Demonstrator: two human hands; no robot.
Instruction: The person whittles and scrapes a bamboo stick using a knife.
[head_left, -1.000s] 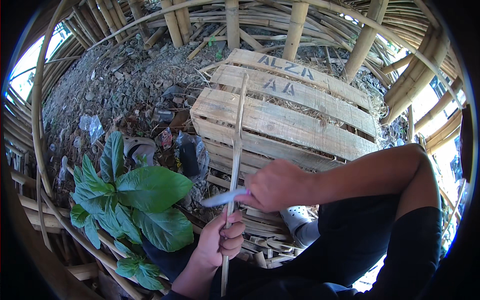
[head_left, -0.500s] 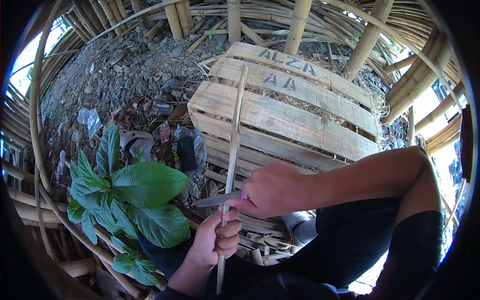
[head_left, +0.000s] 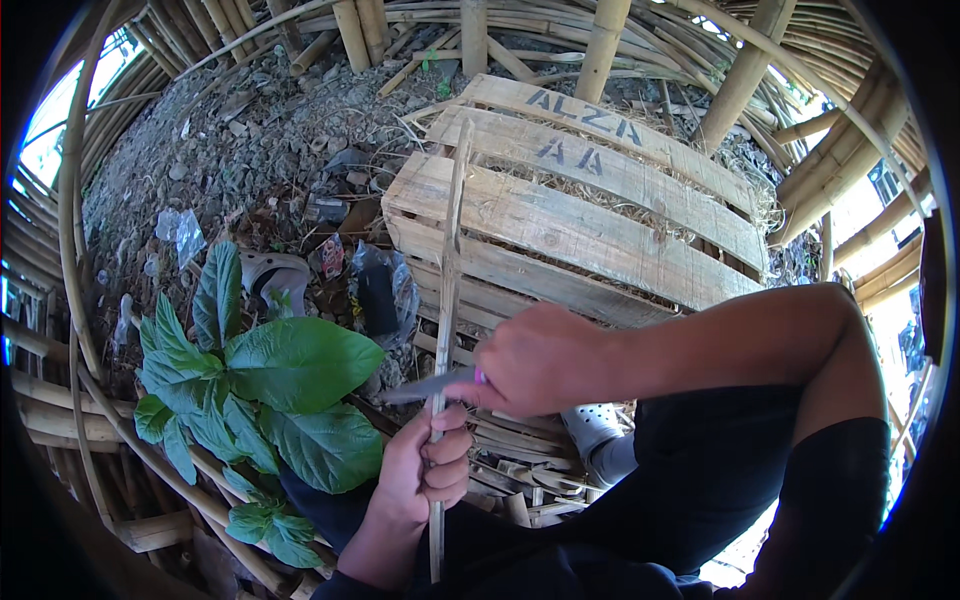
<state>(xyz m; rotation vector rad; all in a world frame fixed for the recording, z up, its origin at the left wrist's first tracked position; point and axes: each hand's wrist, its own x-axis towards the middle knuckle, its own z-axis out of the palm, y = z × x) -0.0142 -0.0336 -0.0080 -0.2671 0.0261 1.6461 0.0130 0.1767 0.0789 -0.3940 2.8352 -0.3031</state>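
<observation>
A long, narrow wooden strip [head_left: 452, 250] stands nearly upright before me, its far end over a slatted crate. Near its lower end, my left hand [head_left: 425, 462] is wrapped round it, the thumb lying along the wood. My right hand [head_left: 535, 360] grips a knife [head_left: 425, 387] by a handle of which only a bit of pink shows. The blade points left and lies across the strip just above my left thumb. Motion blurs the blade slightly.
The pale wooden crate [head_left: 560, 215] with straw between its slats sits ahead. A leafy green plant [head_left: 300, 365] rises on the left. Stony soil [head_left: 250, 150] holds a clear plastic bag [head_left: 385, 295] and a grey clog [head_left: 275, 275]. Bamboo poles [head_left: 603, 50] surround the place.
The strip has shifted slightly left and stands more upright. My left hand has moved a little left with it. My right hand has brought the knife slightly left and up.
</observation>
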